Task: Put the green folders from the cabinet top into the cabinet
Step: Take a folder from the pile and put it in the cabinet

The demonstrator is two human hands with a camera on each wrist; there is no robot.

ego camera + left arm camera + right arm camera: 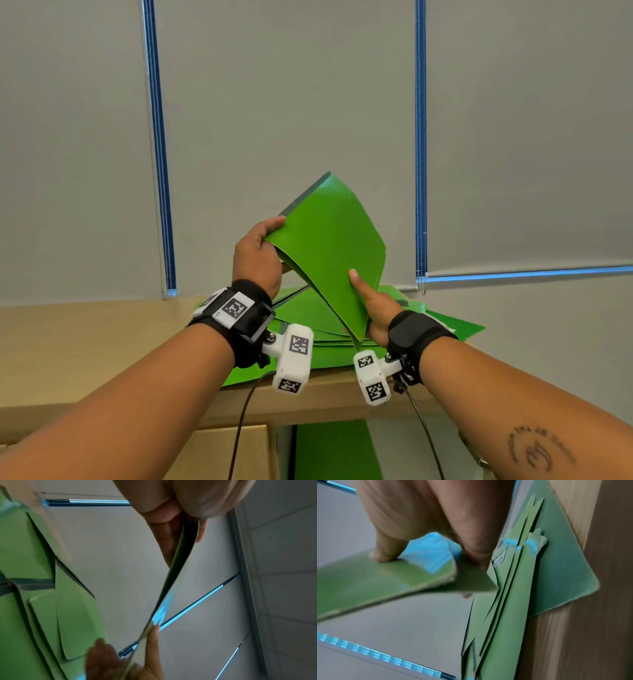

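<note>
Both hands hold one bent green folder (329, 253) up above the wooden cabinet top (85, 342). My left hand (260, 253) grips its upper left edge, thumb on the front face. My right hand (371, 308) pinches its lower corner, thumb pressed on the front. Beneath it, a loose pile of several green folders (308, 318) lies spread on the cabinet top. The left wrist view shows the held folder (173, 585) edge-on between my left-hand fingers (164, 534). In the right wrist view my thumb (385, 547) presses the folder (376, 577), with the pile (513, 601) beside it.
Grey roller blinds (291, 102) with blue-lit gaps hang behind the cabinet. Below the top's front edge an opening (329, 452) shows green inside, beside a wooden door (233, 452). Cables hang from both wrist cameras.
</note>
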